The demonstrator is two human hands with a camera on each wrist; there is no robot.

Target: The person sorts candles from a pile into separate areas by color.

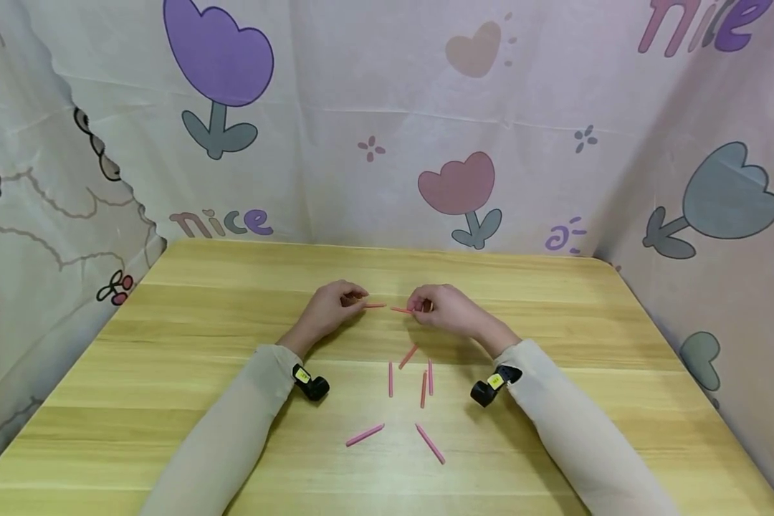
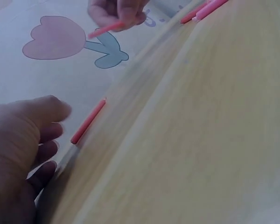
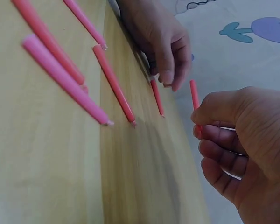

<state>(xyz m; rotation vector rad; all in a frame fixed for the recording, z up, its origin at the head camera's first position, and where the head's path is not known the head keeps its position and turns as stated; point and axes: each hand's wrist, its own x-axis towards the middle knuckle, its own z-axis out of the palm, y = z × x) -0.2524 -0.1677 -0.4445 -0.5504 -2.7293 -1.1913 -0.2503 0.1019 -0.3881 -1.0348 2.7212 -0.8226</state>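
Note:
A thin red candle (image 1: pixel 375 305) lies on the table just beyond the fingertips of my left hand (image 1: pixel 327 309). The left wrist view shows a small gap between those loosely bent fingers and the candle (image 2: pixel 87 122). Across from it, my right hand (image 1: pixel 451 309) pinches another red candle (image 1: pixel 400 310) between thumb and fingers. In the right wrist view this candle (image 3: pixel 194 95) points up out of the pinch, above the tabletop. Nearer to me lie a slanted red candle (image 1: pixel 408 356), a second red one (image 1: pixel 423 390) and pink ones (image 1: pixel 390 378) (image 1: pixel 431 376) on either side.
Closest to me, two pink candles lie slanted, one at left (image 1: pixel 364 435) and one at right (image 1: pixel 431 443). The wooden table (image 1: pixel 135 401) ends at a printed cloth (image 1: pixel 361 86) hanging behind and at both sides. A small black camera sits on each wrist.

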